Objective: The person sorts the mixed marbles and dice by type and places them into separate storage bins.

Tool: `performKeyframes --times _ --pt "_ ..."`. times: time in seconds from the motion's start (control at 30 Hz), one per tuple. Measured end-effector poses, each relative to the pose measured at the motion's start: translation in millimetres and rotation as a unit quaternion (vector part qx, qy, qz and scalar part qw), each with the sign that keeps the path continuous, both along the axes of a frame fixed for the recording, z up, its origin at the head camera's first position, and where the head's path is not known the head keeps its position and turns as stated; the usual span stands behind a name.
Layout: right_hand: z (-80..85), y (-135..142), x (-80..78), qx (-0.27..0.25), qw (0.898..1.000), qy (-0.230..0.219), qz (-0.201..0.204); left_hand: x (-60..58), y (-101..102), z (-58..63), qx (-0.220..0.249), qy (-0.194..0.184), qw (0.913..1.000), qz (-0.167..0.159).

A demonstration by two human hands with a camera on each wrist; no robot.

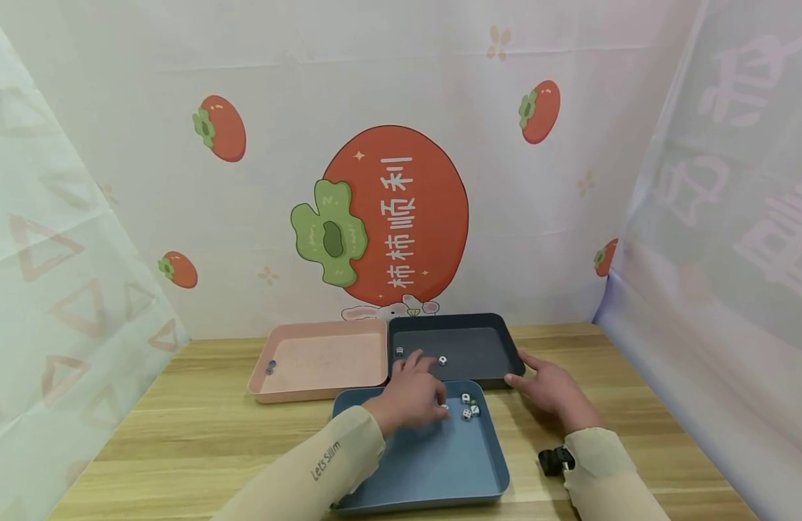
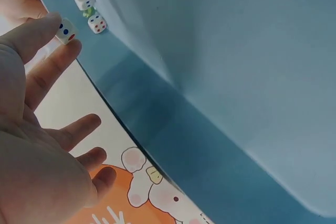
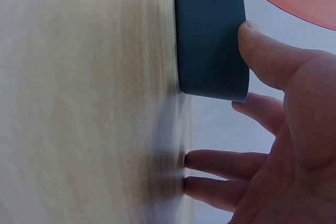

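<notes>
Over the blue tray, my left hand pinches a white die with coloured dots between thumb and forefinger; its other fingers are spread. Near that tray's far right corner lie several dice, among them a white die, another white die and a small green piece. My right hand holds the near right corner of the dark tray, thumb on one wall and forefinger round the other. Inside the dark tray are a white die and a second die.
A pink tray stands left of the dark one, with small greyish pieces at its left side. All the trays sit on a wooden table. Behind rises a printed cloth. A black device is by my right wrist.
</notes>
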State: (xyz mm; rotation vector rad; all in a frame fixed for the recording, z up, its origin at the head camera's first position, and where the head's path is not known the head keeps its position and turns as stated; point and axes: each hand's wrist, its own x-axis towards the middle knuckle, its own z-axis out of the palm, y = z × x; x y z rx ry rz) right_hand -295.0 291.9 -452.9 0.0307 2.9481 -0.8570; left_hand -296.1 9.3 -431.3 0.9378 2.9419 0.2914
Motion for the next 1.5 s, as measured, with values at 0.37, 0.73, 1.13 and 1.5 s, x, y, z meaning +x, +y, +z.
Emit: performKeyframes --times 0.37,0.73,1.13,1.5 --pt "-1.7 1.7 0.6 0.000 1.000 -0.002 -0.003 -12.5 -12.3 18.6 0.053 -0.024 0.9980 0.025" --pt "-3.1 4.1 0.1 -0.001 1.000 -0.003 -0.004 -37.5 -26.7 27.6 0.096 -0.017 0.9904 0.097" --pt "-1.6 3.3 -0.4 -0.005 1.000 -0.004 -0.010 -54.6 -37.4 24.6 0.077 0.012 0.9885 0.130" --pt "-2.5 0.9 -1.2 -0.002 1.000 -0.008 -0.013 -58.0 -42.6 23.2 0.028 0.052 0.9889 0.136"
